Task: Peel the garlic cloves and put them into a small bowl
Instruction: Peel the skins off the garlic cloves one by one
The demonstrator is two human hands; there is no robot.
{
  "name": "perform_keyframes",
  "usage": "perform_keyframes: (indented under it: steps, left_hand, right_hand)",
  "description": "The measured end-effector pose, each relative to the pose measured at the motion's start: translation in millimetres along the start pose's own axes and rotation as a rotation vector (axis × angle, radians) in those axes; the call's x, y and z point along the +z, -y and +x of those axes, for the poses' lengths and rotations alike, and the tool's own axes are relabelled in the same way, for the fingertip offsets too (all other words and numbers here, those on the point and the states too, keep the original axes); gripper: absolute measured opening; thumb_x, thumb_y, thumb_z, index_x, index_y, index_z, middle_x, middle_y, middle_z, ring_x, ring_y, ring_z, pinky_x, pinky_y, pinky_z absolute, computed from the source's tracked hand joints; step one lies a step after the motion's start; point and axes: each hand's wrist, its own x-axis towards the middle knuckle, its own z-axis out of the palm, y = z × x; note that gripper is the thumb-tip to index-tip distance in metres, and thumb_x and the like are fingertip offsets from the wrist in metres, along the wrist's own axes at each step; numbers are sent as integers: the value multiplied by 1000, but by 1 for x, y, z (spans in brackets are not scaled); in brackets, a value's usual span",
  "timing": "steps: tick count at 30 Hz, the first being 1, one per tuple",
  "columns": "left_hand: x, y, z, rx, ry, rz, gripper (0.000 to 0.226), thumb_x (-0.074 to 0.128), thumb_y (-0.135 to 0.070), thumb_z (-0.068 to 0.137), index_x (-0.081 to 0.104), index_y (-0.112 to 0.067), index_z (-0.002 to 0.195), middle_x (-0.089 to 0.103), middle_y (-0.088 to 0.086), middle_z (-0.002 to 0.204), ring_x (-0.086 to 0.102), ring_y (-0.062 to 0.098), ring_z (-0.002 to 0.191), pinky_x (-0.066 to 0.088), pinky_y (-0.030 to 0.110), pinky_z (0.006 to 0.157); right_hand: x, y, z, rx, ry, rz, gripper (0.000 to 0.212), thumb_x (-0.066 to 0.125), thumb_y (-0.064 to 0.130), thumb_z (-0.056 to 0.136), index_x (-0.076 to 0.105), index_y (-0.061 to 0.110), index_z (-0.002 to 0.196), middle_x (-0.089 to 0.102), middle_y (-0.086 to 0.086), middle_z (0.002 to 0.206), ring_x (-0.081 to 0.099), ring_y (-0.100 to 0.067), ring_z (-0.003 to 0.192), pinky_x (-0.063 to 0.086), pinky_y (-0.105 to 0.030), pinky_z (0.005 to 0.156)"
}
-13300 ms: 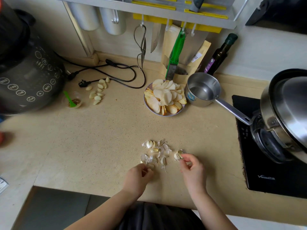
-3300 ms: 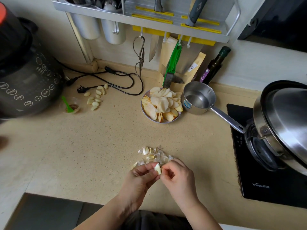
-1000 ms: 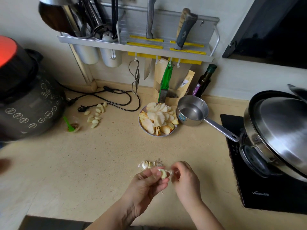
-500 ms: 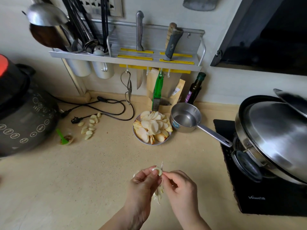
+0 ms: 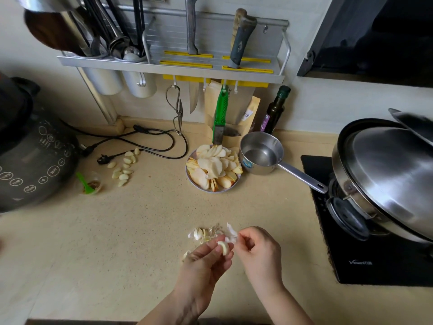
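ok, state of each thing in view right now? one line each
left hand: pinches a garlic clove
right hand: pinches a strip of skin
garlic clove: mostly bare, skin coming off
unpeeled cloves and skins: lying on the counter
peeled cloves: loose on the counter, not in a bowl
plate: full of slices
saucepan: upright, holds water
wok: lid on

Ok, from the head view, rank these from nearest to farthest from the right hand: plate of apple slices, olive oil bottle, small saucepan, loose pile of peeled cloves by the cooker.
From the right hand:
1. Plate of apple slices, straight behind it on the counter.
2. Small saucepan, behind, just right of the plate.
3. Olive oil bottle and peeled cloves: too close to call; the bottle stands at the back wall, the cloves lie far left.
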Motion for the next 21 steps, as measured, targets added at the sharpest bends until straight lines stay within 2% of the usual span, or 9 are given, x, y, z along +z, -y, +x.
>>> perform_keyframes:
  steps: [2,4,6,7,10,13,15,19,21]
  left_hand:
    - [-4,1,-2,-68,53,-32,29,53,4,87,65,-5,112,69,23,99,68,22,71,59,27,64]
    - [-4,1,-2,-99,80,-74,34,57,1,81,65,-6,113,69,22,97,68,21,71,60,27,64]
    - [-3,0,-1,-108,76,-119,34,58,-1,79,65,-2,112,69,23,98,69,22,74,60,28,67]
    - [-3,0,0,-108,72,-148,33,58,-1,79,65,0,112,69,23,100,70,23,76,60,29,69]
    - [-4,0,3,-93,52,-215,32,59,1,77,65,2,109,70,23,102,71,24,78,60,29,70]
    - [-7,1,3,-78,34,-212,25,62,0,74,73,-3,97,72,18,95,70,19,70,60,27,63]
    - [-8,1,4,-86,36,-207,22,63,-3,75,74,-6,93,72,13,89,67,16,66,58,26,57]
    - [-9,5,6,-112,39,-229,24,64,-5,74,73,-7,96,68,10,85,62,22,77,58,25,62]
    - [-10,6,6,-101,37,-204,24,66,-4,72,76,-9,93,70,9,83,65,18,72,59,25,65]
  right_hand:
    - [1,-14,5,61,26,-39,17,76,5,69,63,14,63,51,12,58,47,-11,51,38,-23,50]
    - [4,-24,5,128,141,-123,16,73,17,78,63,15,67,57,8,62,48,-14,55,34,-24,52]
    - [8,-26,0,139,243,-176,11,68,24,84,65,18,76,59,9,70,47,-10,60,32,-23,54]
    - [9,-25,-3,125,264,-160,2,68,19,84,66,20,82,60,11,77,49,-8,63,34,-21,54]
    - [9,-17,-13,44,194,15,24,69,3,77,68,22,92,57,16,90,54,1,68,47,-19,58]
    - [0,-8,-18,-98,68,206,15,71,15,77,72,23,90,60,15,90,54,2,61,44,-12,53]
    - [-3,-5,-21,-161,67,259,12,73,22,78,73,22,90,62,13,90,53,4,60,42,-10,53]
    - [-3,-1,-22,-201,81,212,10,74,26,78,75,23,88,64,16,87,53,3,57,47,-19,49]
    - [-2,0,-22,-211,71,197,9,72,28,79,75,24,86,65,17,84,53,0,54,47,-22,49]
